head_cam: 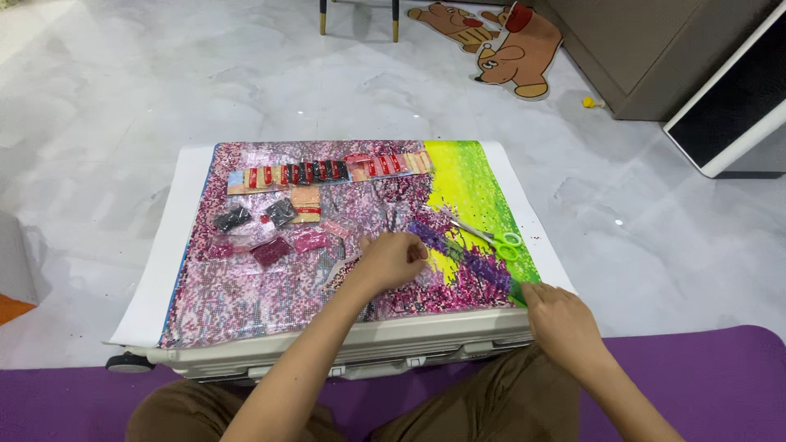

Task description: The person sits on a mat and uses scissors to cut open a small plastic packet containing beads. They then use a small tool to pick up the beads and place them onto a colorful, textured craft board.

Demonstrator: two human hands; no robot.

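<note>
Right hand (561, 319) at 5 o'clock, grip pinching canvas (327, 286) edge; left hand (393, 260) centre, grip curled together on canvas; scissors (491, 237) at 2 o'clock.

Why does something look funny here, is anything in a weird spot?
Yes. The picture canvas lies on a suitcase instead of a table, and its right corner lifts under the right hand.

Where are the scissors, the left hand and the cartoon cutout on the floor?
Scissors (501, 239), head view, on the green handles.
Left hand (395, 259), head view, middle of the knuckles.
Cartoon cutout (524, 51), head view, on its brown body.
</note>
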